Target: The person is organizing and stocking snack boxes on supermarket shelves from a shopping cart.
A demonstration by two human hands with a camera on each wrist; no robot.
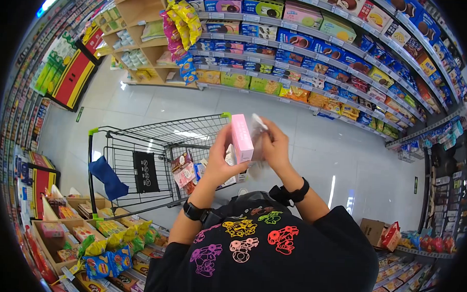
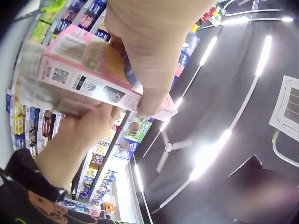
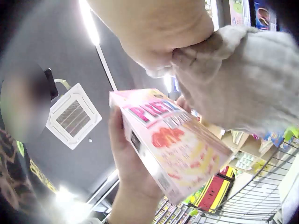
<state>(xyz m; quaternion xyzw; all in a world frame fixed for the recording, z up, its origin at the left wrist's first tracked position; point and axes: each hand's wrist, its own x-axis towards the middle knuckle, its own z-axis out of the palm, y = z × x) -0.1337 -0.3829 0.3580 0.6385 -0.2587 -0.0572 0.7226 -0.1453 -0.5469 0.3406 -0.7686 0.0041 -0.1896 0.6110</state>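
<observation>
A pink snack box (image 1: pixel 242 138) is held upright in the left hand (image 1: pixel 220 158), thumb on one side and fingers on the other. Its front, with pink lettering and a strawberry picture, faces the right wrist camera (image 3: pixel 173 140). Just right of the box, the right hand (image 1: pixel 274 147) pinches a crumpled greyish cloth (image 1: pixel 258 129). That cloth (image 3: pixel 238 77) hangs beside the box in the right wrist view; whether they touch is unclear. The left wrist view shows the box's printed side (image 2: pixel 88 84) above the right hand (image 2: pixel 77 140).
A shopping cart (image 1: pixel 140 163) stands left of the hands, holding several packages (image 1: pixel 184 170) and a blue item (image 1: pixel 108 178) over its edge. Shelves of boxed snacks (image 1: pixel 299 40) curve across the aisle. Snack bins (image 1: pixel 55 237) are at lower left, a cardboard box (image 1: pixel 373 231) at lower right.
</observation>
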